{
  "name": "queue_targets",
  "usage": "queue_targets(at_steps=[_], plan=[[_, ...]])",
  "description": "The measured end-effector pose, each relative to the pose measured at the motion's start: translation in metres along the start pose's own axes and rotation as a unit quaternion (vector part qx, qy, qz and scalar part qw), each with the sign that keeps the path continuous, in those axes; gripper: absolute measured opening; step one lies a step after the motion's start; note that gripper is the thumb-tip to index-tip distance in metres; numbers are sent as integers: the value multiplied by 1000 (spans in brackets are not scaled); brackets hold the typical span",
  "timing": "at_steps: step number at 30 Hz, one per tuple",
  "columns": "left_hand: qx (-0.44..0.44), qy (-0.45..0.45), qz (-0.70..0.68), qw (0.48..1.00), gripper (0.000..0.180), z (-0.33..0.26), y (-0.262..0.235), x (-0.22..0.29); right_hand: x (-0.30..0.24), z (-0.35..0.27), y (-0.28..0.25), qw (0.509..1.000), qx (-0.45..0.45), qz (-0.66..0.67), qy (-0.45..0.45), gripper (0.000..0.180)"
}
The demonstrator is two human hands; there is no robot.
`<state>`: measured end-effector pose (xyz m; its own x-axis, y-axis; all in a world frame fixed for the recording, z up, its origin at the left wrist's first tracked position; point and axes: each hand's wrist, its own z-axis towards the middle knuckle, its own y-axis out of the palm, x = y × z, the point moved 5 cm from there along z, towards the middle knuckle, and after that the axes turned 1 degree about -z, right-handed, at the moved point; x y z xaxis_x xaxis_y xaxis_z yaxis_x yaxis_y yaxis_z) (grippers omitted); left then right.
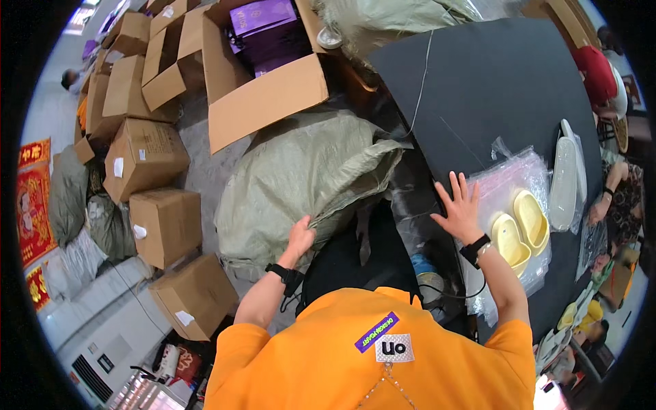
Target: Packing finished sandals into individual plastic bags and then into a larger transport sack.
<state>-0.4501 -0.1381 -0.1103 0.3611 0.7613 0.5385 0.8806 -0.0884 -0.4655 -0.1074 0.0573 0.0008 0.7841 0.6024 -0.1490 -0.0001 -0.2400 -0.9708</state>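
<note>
My left hand is closed on the edge of a big grey-green woven sack, which lies slumped on the floor before my legs. The sack's mouth gapes toward the table; what is inside cannot be seen. On the right, my right hand has its fingers spread at the edge of a stack of clear plastic bags and grips nothing. Beside it on the bags sits a pair of pale yellow clogs. Farther right, white slippers lie in clear wrapping.
A dark table runs along my right, with a thin cord across it. Ahead stands an open carton holding purple boxes. Several brown cartons line the left floor. Other people sit or stand beyond the table at the right.
</note>
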Motion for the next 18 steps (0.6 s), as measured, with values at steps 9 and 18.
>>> queue_targets(at_steps=[9, 18], plan=[[76, 115, -140, 981, 30, -38, -17, 51, -169, 12, 67, 896, -235, 348, -140, 75], [83, 177, -446, 874, 23, -54, -112, 103, -261, 83, 43, 918, -138, 291, -232, 116]])
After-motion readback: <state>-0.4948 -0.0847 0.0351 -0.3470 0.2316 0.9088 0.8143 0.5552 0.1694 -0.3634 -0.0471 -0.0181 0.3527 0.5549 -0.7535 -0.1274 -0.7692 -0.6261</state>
